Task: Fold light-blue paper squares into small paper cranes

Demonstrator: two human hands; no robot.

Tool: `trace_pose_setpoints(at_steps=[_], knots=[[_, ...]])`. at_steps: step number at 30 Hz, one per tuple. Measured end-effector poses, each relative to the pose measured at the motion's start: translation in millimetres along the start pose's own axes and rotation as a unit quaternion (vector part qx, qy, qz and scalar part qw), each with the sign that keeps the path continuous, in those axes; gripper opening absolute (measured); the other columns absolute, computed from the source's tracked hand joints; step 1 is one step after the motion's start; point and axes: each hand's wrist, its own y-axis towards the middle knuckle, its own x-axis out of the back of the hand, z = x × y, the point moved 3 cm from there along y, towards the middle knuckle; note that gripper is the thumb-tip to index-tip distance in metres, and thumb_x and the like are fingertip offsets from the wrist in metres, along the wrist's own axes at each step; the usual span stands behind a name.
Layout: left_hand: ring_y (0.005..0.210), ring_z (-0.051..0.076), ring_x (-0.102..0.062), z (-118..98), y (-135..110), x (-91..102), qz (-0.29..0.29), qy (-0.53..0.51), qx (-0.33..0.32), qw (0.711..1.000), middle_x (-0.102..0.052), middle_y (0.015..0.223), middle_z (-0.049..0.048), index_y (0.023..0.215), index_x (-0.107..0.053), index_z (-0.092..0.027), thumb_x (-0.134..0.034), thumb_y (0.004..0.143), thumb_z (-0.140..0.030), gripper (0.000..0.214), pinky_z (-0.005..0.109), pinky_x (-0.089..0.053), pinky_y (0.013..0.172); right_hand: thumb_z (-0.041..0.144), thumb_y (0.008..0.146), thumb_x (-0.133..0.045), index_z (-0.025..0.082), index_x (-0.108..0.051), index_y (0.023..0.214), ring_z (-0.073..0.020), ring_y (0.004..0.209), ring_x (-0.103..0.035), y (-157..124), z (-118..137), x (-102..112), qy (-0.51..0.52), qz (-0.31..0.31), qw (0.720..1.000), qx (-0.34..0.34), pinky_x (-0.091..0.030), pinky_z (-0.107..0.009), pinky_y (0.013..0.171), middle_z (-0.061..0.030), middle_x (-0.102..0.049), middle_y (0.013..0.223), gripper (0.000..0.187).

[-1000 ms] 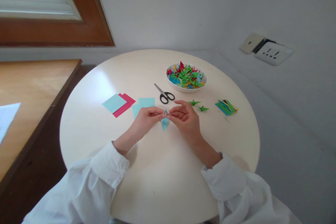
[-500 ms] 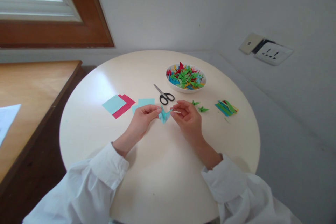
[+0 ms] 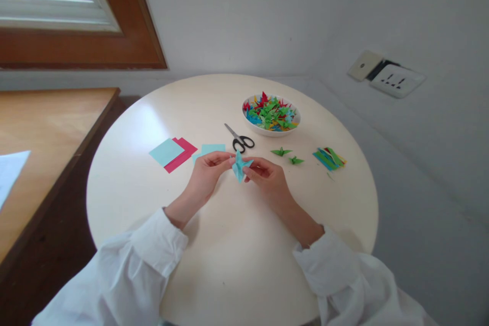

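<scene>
Above round table (image 3: 229,244), both hands' grips pinch blue folded paper (image 3: 239,165) between them.

Crane (image 3: 239,165): light-blue paper, matt, sharply creased.
Sheets (image 3: 173,153): blue and pink paper, matt, flat.
Strips (image 3: 329,157): coloured paper, matt.
Scissors (image 3: 239,137): bright metal blades, glossy black plastic handles.
Bowl (image 3: 271,131): white, glossy, looks ceramic; holds matt paper folds.
Table (image 3: 229,254): cream top, smooth, soft sheen.
Sleeves (image 3: 153,249): white cloth, matt, rumpled.
Desk (image 3: 46,127): pale wood, smooth, satin.
Window frame (image 3: 76,51): brown wood, smooth.
Socket (image 3: 397,80): white plastic, slight gloss.
</scene>
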Motion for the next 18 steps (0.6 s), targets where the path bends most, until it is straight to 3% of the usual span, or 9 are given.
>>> trace_pose_setpoints(at_steps=[7,14,18], knots=[[0.061,0.011,-0.06,0.5,-0.6,-4.3,0.04,0.019,0.007,0.999,-0.069,0.067,0.0008,0.075,-0.071,-0.017,-0.077,0.057,-0.024,0.019,0.024,-0.046,0.063,0.028,0.061,-0.072,0.018,-0.069,0.073,-0.0109,0.053,-0.058,1.1,1.0,2.4,0.014,-0.026,1.0,0.008,-0.051,-0.026,0.054,-0.0005,-0.068,0.067,0.017],[0.049,0.009,-0.051,-5.1,-1.6,-6.2,0.021,0.126,-0.021,0.992,-0.061,0.053,-0.0022,0.075,-0.072,-0.017,-0.074,0.06,-0.024,0.017,0.022,-0.039,0.049,0.028,0.06,-0.072,0.018,-0.068,0.076,-0.0152,0.066,-0.064,0.4,-1.3,6.3,-0.016,-0.061,0.997,0.035,-0.054,-0.029,0.063,-0.0025,-0.071,0.074,0.019],[0.053,0.013,-0.056,-8.0,-3.8,-8.7,0.014,0.164,-0.052,0.985,-0.064,0.057,-0.0005,0.071,-0.07,-0.017,-0.071,0.061,-0.022,0.011,0.023,-0.043,0.051,0.025,0.061,-0.072,0.019,-0.067,0.082,-0.0152,0.065,-0.064,-1.6,-0.8,7.9,-0.056,-0.078,0.994,0.05,-0.054,-0.028,0.063,-0.0014,-0.068,0.07,0.022]])
